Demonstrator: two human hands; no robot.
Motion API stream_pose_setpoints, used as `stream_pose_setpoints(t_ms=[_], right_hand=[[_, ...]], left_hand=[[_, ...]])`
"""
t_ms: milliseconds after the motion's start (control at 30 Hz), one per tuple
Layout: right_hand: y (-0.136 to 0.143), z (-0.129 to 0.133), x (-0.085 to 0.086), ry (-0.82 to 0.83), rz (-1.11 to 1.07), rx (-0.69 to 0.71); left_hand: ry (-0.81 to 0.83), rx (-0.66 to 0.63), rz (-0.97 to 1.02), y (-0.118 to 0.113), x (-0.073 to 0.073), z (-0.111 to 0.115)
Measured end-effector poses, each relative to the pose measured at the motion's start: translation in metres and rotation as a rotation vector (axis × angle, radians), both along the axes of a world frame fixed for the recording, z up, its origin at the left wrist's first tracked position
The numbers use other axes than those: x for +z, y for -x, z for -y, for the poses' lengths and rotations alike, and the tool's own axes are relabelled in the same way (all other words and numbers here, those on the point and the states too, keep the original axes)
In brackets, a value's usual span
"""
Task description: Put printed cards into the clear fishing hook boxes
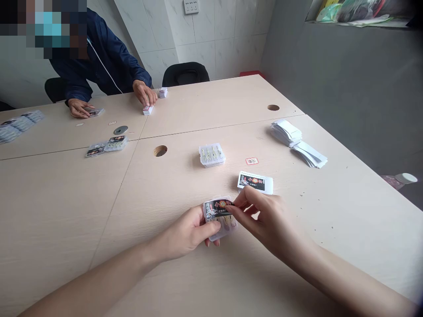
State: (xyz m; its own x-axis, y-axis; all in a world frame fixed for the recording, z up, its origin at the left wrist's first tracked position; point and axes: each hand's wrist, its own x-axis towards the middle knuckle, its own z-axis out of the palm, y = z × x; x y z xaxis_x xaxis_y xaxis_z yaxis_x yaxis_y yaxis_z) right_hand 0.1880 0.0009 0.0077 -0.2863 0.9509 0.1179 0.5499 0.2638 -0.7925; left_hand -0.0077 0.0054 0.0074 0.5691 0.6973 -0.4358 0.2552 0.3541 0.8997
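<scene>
- Boxes (21,125) in a neat block, far beyond and left of the held box (227,227), probably grouped to save room.
- Along to a co-worker (109,48), seated beyond and left of the held box: one hand (79,108) rests at a flat clear case (97,112), the other (145,93) presses on a small card stack (147,110), seemingly to steady it.
- Nearer, well left of the held box, a labelled pair (106,146) sits side by side, dark bands facing up, perhaps for easy reading.
- Here's the left hand (190,233), clamped on the held box's left side: thumb over the front, fingertips underneath, apparently making a firm base.
- Straight beyond the held box, a plain box (212,154) lies flat, hook-like pieces showing through its lid.
- Now the label (216,208), spread across the held box's far half, its right end lifted.
- On that end, right of the held box, the right hand (266,215) pinches with thumb and forefinger, likely holding it off the lid.
- Just beyond and right of the held box, a label stack (254,182), presumably there for short reach.
- Farther right and beyond it, paper strips (297,143), fanned, perhaps parked aside to avoid crowding.
</scene>
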Motion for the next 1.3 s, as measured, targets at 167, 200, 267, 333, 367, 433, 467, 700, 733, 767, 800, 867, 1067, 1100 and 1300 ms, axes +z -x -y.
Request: stream_pose_setpoints(t_ms=[167,200,267,333,367,433,467,700,733,767,800,867,1067,1100,1300], right_hand=[[-0.002,-0.001,0.001,0.041,-0.011,0.015],[-0.003,-0.001,0.003,0.065,-0.025,0.026],[-0.004,-0.002,0.005,0.104,-0.058,0.042],[-0.004,-0.004,0.006,0.120,-0.081,0.043],[-0.004,-0.004,0.006,0.124,-0.087,0.040],[-0.003,-0.005,0.006,0.129,-0.096,0.034],[-0.003,-0.005,0.006,0.135,-0.102,0.032],[-0.003,-0.003,0.006,0.185,-0.155,0.045],[-0.003,-0.002,0.006,0.178,-0.155,0.046],[-0.003,-0.001,0.006,0.170,-0.153,0.050],[-0.003,0.000,0.007,0.159,-0.153,0.055],[-0.002,0.002,0.007,0.139,-0.149,0.062],[-0.002,0.005,0.008,0.109,-0.119,0.062],[-0.003,0.006,0.009,0.115,-0.116,0.066],[-0.003,0.007,0.012,0.178,-0.115,0.088]], left_hand=[[-0.005,0.033,0.028,0.003,-0.002,0.001],[-0.006,0.037,0.032,0.004,-0.002,0.001],[-0.009,0.044,0.040,0.003,-0.001,0.001],[-0.009,0.045,0.054,0.002,-0.001,0.000],[-0.009,0.043,0.062,0.001,-0.001,0.000],[-0.011,0.037,0.077,0.000,-0.001,0.001],[-0.013,0.034,0.081,-0.001,-0.001,0.001],[-0.033,0.045,0.031,-0.005,-0.002,0.004],[-0.035,0.045,0.019,-0.005,-0.002,0.004],[-0.037,0.044,0.012,-0.005,-0.003,0.004],[-0.038,0.042,0.007,-0.005,-0.003,0.004],[-0.036,0.031,0.010,-0.005,-0.002,0.003],[-0.019,0.008,0.041,-0.007,0.000,0.002],[-0.016,0.008,0.045,-0.007,0.000,0.002],[-0.006,0.028,0.058,-0.006,0.000,0.003]])
